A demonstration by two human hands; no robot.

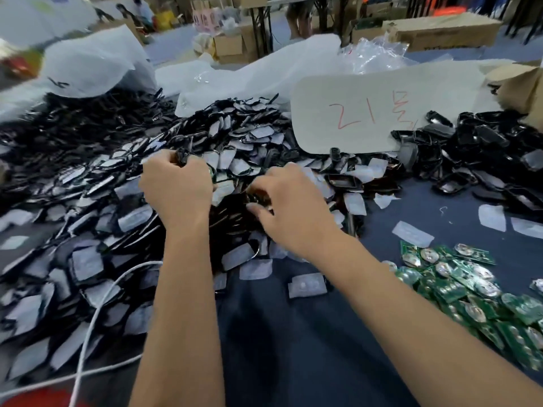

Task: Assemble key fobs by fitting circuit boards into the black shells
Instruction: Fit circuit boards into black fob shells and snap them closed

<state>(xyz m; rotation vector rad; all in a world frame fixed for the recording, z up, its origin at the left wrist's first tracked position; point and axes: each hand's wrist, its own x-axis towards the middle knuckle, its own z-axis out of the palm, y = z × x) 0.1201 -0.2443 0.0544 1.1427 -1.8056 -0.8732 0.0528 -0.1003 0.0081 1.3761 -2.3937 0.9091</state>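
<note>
A big heap of black shells with white film stickers (97,230) covers the left and middle of the dark blue table (293,333). My left hand (176,189) is curled round a black shell (181,156) at the heap's centre. My right hand (291,207) reaches into the heap beside it, its fingers curled on a dark shell (255,198) that is mostly hidden. Green circuit boards with round silver cells (470,289) lie in a pile at the lower right, apart from both hands.
More empty black shells (476,151) are piled at the right. A white card with red writing (367,110) leans behind the heap, with plastic bags (94,60) and cardboard boxes (440,30) beyond. A white cable (97,318) crosses the lower left. Loose white stickers (307,284) dot the cloth.
</note>
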